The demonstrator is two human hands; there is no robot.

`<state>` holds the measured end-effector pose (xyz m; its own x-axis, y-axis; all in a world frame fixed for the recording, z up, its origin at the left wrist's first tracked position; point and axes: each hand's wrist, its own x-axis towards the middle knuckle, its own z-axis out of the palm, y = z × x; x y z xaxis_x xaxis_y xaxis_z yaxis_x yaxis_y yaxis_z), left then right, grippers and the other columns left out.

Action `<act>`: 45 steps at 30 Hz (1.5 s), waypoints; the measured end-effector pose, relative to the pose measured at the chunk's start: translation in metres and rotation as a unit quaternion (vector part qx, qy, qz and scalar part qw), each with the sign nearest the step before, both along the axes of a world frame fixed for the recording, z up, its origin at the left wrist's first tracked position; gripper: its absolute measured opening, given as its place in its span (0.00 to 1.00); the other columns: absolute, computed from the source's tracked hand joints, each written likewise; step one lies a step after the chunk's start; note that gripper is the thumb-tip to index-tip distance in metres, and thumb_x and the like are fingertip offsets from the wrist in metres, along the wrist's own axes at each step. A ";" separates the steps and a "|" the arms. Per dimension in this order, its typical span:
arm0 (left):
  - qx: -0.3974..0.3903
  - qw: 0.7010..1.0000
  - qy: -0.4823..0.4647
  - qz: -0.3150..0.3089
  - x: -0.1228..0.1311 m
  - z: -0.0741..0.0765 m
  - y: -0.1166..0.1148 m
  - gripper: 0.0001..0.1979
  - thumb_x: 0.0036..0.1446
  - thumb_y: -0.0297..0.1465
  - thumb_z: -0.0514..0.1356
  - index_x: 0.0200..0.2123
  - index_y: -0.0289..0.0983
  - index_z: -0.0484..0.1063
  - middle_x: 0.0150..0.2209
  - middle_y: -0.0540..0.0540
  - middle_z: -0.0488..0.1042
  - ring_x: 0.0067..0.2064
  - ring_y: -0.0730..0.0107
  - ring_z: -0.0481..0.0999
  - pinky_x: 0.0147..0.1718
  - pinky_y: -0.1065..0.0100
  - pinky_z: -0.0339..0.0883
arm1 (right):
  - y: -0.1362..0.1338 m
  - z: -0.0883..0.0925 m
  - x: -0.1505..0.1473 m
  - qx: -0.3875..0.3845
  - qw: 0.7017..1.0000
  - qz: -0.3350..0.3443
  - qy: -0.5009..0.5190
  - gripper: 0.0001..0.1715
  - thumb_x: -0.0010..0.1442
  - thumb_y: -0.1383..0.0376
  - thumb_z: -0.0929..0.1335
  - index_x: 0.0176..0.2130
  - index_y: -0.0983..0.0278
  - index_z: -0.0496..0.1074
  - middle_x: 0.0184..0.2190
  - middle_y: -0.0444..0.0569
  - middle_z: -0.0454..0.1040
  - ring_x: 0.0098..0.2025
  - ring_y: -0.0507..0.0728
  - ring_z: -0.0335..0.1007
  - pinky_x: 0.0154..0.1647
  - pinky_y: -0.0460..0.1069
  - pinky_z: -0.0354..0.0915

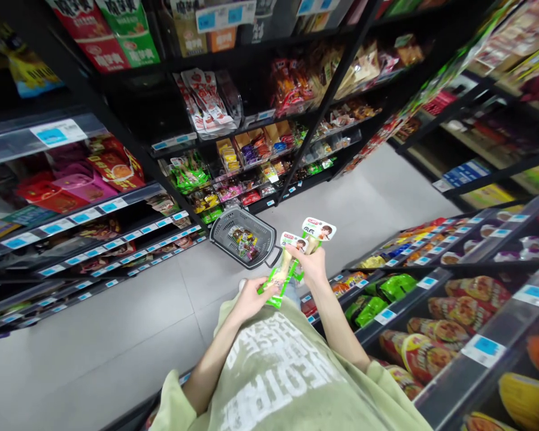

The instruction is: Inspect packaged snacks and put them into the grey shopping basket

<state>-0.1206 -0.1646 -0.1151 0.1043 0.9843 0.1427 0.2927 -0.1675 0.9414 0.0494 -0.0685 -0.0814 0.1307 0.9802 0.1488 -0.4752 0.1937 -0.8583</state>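
Note:
In front of my shirt I hold two green-and-white snack packets with clear middles and white printed header tops. My left hand [251, 297] grips the lower edge of the nearer snack packet [281, 278]. My right hand [312, 263] is closed around the farther snack packet [313, 244], its thumb and finger also against the upper part of the nearer one. Beyond my hands, a grey plastic shopping basket [222, 246] stands on the floor. Several small wrapped snacks [245, 242] lie inside it, and its handle is folded toward me.
Dark shelves with bagged snacks [211, 102] run along the far side. Boxed goods [117, 167] fill the left shelf. Close on my right, a shelf holds cup noodles [422, 353] and green packets [393, 287]. Grey tiled floor [139, 311] lies between the shelves.

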 end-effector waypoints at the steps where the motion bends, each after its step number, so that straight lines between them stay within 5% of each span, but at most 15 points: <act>1: 0.000 1.000 -0.002 -0.003 0.000 -0.002 0.000 0.22 0.58 0.46 0.64 0.41 0.30 0.79 0.40 0.41 0.81 0.39 0.62 0.77 0.39 0.67 0.68 | 0.000 0.000 0.002 0.003 1.000 0.008 -0.003 0.20 0.35 0.65 0.82 0.28 0.66 0.76 0.29 0.49 0.79 0.30 0.57 0.74 0.32 0.50 0.71; 16: 0.030 0.994 -0.071 0.076 0.009 -0.003 -0.005 0.19 0.57 0.44 0.65 0.40 0.32 0.79 0.36 0.43 0.81 0.37 0.63 0.77 0.38 0.69 0.67 | -0.009 -0.004 0.008 -0.002 0.994 0.098 0.053 0.26 0.36 0.64 0.82 0.38 0.64 0.80 0.41 0.51 0.82 0.41 0.62 0.79 0.42 0.53 0.74; 31: 0.030 0.994 -0.057 0.088 0.006 -0.002 -0.011 0.22 0.57 0.48 0.64 0.37 0.32 0.80 0.36 0.42 0.82 0.38 0.60 0.78 0.39 0.67 0.69 | -0.016 -0.009 0.004 -0.046 0.991 0.109 0.070 0.27 0.34 0.68 0.82 0.37 0.65 0.80 0.38 0.51 0.83 0.38 0.62 0.80 0.39 0.53 0.75; 45: 0.032 0.991 -0.076 0.106 0.016 0.005 -0.009 0.20 0.57 0.46 0.65 0.42 0.36 0.75 0.37 0.45 0.82 0.39 0.61 0.80 0.40 0.66 0.71 | -0.019 -0.011 -0.001 -0.021 0.984 0.168 0.063 0.26 0.39 0.61 0.82 0.39 0.65 0.79 0.38 0.50 0.82 0.36 0.61 0.80 0.39 0.52 0.73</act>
